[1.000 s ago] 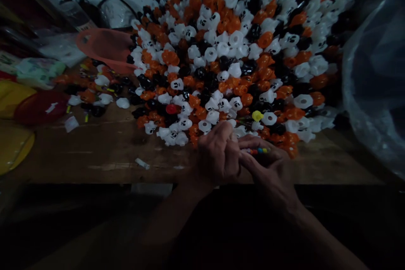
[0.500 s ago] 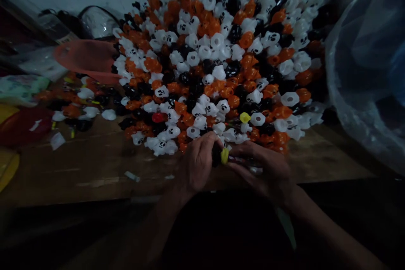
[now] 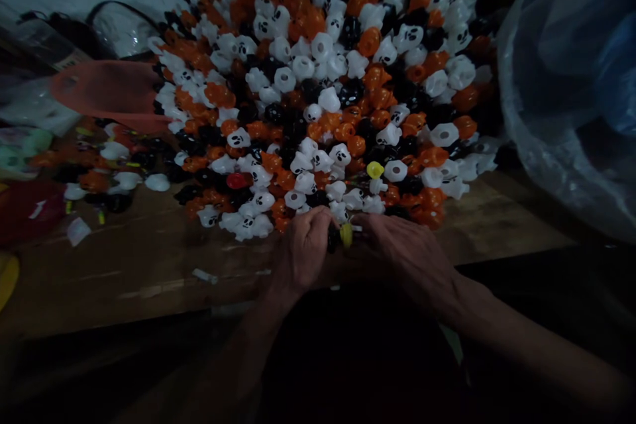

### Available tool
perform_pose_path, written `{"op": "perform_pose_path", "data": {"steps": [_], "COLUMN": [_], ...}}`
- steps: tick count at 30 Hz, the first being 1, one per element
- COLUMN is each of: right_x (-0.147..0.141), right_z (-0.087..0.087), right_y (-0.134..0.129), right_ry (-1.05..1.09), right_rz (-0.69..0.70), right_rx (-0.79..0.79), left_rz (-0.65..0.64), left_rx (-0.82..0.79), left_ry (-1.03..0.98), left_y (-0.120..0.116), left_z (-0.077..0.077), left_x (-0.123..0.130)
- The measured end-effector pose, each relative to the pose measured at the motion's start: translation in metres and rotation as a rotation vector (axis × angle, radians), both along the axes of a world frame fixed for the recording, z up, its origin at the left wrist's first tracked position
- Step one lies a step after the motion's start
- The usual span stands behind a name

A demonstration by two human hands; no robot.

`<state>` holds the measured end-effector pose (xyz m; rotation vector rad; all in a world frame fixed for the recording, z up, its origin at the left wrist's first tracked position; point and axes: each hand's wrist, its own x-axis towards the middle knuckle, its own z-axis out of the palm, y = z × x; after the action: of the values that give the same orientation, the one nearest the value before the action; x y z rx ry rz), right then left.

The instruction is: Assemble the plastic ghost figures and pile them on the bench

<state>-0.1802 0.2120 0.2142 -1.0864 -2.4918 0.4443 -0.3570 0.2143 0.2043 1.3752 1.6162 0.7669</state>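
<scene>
Grasping, with the left hand curled nearly closed, a black piece beside a yellow part, at the near edge of the pile. Rightward, bending the right hand close by; cannot tell whether gripping.

Big heap of orange, black & white plastic toys sits on brown wooden table, mid to back. L hand & R hand are in front of heap, w/ small black-and-yellow plastic piece btwn them. Orange plastic basket is L of heap; smaller mixed toy pile lies in front of basket, w/ white paper scrap nr its front. Clear plastic bag is R of heap.
</scene>
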Motion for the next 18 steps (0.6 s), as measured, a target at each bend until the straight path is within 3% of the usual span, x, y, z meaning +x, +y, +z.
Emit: {"op": "perform_pose_path", "data": {"steps": [3,7,10,18], "right_x": [-0.004,0.000,0.005,0.007], "right_z": [-0.005,-0.010,-0.015,-0.009], "right_y": [-0.004,-0.007,-0.009,-0.005], "right_ry": [0.039,0.048,0.104,0.421], "right_rz": [-0.079,0.048,0.067,0.150], "right_rx": [-0.028,-0.088,-0.185,-0.449], "left_rz": [-0.016,-0.035,-0.090,-0.213], "left_rx": [0.004,0.030,0.054,0.137], "left_ry": [0.011,0.045,0.095,0.159], "left_y": [-0.004,-0.009,-0.011,-0.016], "left_z": [0.001,0.006,0.012,0.014], "left_x": [0.003,0.005,0.003,0.001]}}
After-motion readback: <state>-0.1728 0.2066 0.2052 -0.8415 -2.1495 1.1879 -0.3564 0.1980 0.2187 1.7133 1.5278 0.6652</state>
